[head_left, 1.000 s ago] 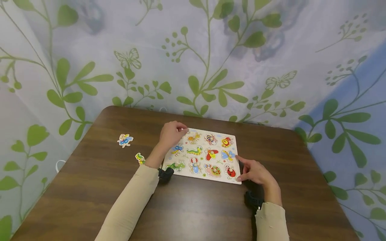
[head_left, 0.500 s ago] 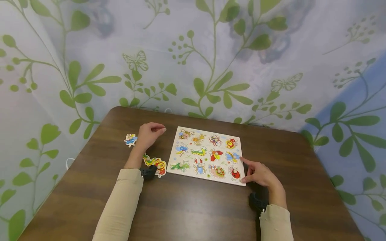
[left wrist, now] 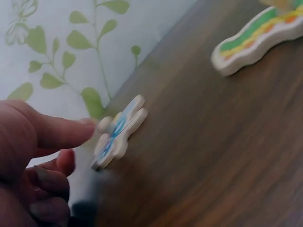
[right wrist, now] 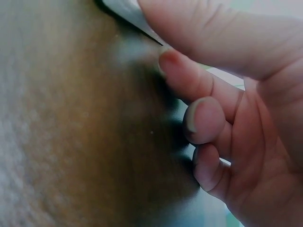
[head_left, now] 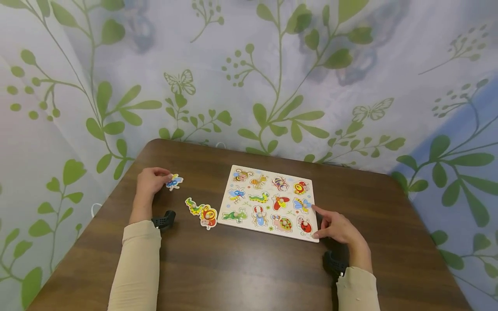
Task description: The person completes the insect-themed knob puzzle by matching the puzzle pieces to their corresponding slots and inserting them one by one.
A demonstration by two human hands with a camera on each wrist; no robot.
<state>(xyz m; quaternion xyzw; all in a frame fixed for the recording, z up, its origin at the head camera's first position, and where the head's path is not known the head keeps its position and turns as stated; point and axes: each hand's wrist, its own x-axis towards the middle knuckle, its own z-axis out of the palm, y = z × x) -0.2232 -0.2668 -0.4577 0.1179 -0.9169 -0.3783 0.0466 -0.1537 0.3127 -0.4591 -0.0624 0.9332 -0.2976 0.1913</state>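
My left hand (head_left: 153, 180) is at the far left of the table, fingertips right at a blue insect puzzle piece (head_left: 175, 182). In the left wrist view one fingertip meets the round knob (left wrist: 105, 125) of that piece, and the other fingers are loosely bent. The cream puzzle board (head_left: 268, 233) lies mid-table, with colourful insect pieces in it. My right hand (head_left: 337, 225) rests against its right side, index finger at the edge and thumb at the near corner. The right wrist view shows the thumb (right wrist: 189, 28) over the board's corner and the other fingers bent.
A green caterpillar piece (head_left: 193, 206) and a red-and-yellow butterfly-like piece (head_left: 208, 217) lie between the left hand and the board. The brown wooden table (head_left: 241, 276) meets a leaf-patterned curtain (head_left: 218, 86) at its back edge.
My left hand has moved from the board's upper-left corner leftward to the blue insect piece, uncovering the bee at that corner. The right hand has stayed at the board's right edge.
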